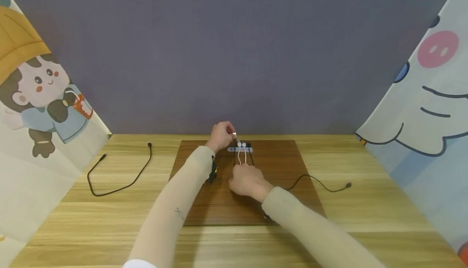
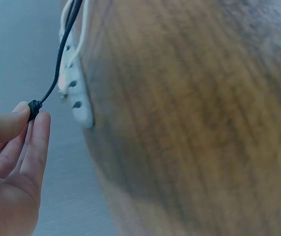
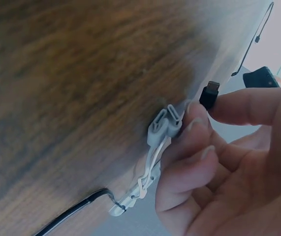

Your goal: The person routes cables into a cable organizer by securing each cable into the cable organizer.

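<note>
My left hand point(image 1: 220, 136) pinches a black cable's plug point(image 2: 34, 109) between thumb and fingers, just beyond the far edge of the brown board point(image 1: 281, 166). Close to it, a white cable holder strip point(image 1: 240, 149) sits along that edge, with white and black cables running across it. Nearer me, my right hand point(image 1: 250, 181) is over the board. In the right wrist view its thumb and finger pinch a black cable's connector point(image 3: 209, 95), metal tip exposed. Two white connectors point(image 3: 158, 129) lie side by side against its other fingers; whether these hold them is unclear.
On the wooden table point(image 1: 365, 219), a bent black cable point(image 1: 115, 190) lies left of the board. Another black cable point(image 1: 325, 184) runs off the board's right side. A grey panel point(image 1: 234, 56) rises behind, with cartoon-printed sheets at both sides.
</note>
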The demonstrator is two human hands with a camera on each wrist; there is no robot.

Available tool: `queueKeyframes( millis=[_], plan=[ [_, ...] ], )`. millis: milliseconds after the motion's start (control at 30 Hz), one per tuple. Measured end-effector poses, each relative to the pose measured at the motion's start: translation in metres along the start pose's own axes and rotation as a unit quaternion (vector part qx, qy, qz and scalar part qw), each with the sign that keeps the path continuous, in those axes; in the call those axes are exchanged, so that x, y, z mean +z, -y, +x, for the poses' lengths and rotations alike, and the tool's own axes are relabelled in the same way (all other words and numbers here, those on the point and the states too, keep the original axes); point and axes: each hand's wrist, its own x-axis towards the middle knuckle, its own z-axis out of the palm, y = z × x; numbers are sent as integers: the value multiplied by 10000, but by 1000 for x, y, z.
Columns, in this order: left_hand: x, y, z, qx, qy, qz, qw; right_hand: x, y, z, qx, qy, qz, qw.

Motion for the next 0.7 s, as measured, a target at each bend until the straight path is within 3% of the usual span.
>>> queueKeyframes(
  millis=[300, 700],
  plan=[
    [11, 5, -2, -219, 86, 172, 9996, 1, -1, -4, -95, -13, -62, 9999],
    [14, 7, -1, -247, 16, 252, 9994, 2, 0, -3, -103, 67, -203, 9997]
  ],
)
